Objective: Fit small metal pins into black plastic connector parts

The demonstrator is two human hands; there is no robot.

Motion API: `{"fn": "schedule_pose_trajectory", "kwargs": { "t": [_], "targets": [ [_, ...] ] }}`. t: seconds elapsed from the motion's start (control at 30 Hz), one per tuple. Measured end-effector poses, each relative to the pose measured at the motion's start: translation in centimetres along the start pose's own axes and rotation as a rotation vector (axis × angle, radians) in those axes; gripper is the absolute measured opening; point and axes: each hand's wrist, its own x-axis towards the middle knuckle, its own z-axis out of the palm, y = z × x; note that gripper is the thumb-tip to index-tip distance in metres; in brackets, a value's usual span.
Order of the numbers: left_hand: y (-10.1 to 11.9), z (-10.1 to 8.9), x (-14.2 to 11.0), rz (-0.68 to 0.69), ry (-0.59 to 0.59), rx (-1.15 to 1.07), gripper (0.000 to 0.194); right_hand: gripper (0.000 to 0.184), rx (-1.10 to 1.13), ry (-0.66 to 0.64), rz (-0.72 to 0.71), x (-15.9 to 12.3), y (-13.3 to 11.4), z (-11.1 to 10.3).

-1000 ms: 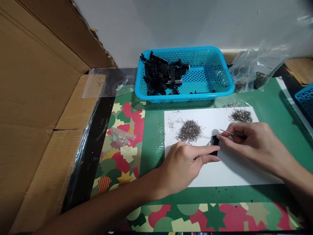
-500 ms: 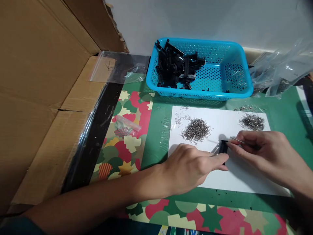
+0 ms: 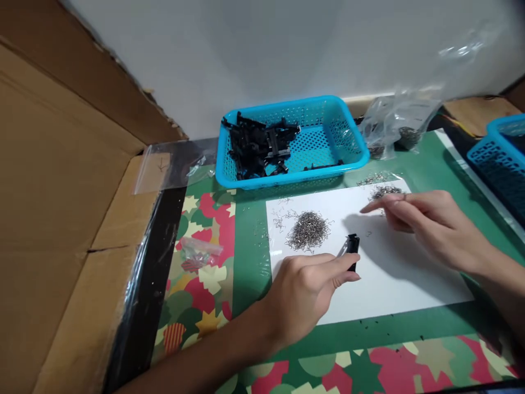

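Note:
My left hand [image 3: 305, 290] pinches a small black plastic part [image 3: 351, 254] between thumb and forefinger, just above a white sheet of paper [image 3: 394, 284]. A shiny sliver shows along the part's left side. To the right, my right hand [image 3: 426, 224] hovers over the paper, forefinger stretched out and the other fingers curled; whatever they hold is hidden. One tiny bent wire piece [image 3: 369, 233] lies beneath it. A pile of small bent metal wire pieces [image 3: 308, 230] sits left of centre, and a second wire pile [image 3: 385, 191] is partly behind my right hand.
Behind the paper stands a blue perforated basket [image 3: 293, 178] with many black plastic parts [image 3: 256, 142]. Clear plastic bags [image 3: 400, 117] lie beside it. Another blue basket [image 3: 498, 158] is at the right edge. Cardboard [image 3: 53, 180] rises on the left; a small clear bag [image 3: 200, 251] lies nearby.
My right hand has moved away from the black part, up and right; the thin metal piece that stuck out of its fingers no longer shows clearly. My left hand keeps the part. The view has shifted.

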Motion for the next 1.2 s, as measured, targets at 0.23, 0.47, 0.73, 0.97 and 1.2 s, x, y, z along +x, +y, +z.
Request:
{"fn": "schedule_pose_trajectory", "kwargs": {
  "t": [0.23, 0.47, 0.73, 0.97, 1.2],
  "targets": [
    [-0.3, 0.0, 0.5, 0.057, 0.065, 0.019, 0.032, 0.053, 0.285, 0.067, -0.025, 0.5, -0.1, 0.7],
    [-0.1, -0.2, 0.7, 0.017, 0.039, 0.001, 0.029, 0.048, 0.678, -0.231, 0.2, 1.3, 0.1, 1.0],
    [-0.2, -0.2, 0.7, 0.011, 0.049, 0.001, 0.03, 0.03, 0.273, -0.237, 0.01, 1.0, -0.3, 0.7],
    [-0.1, -0.2, 0.7, -0.028, 0.049, -0.08, 0.027, 0.021, 0.131, -0.33, -0.061, 0.5, -0.1, 0.6],
    [-0.5, 0.0, 0.5, -0.018, 0.021, -0.113, 0.028, 0.023, 0.036, -0.327, -0.082, 0.6, -0.4, 0.5]
  ]
}}
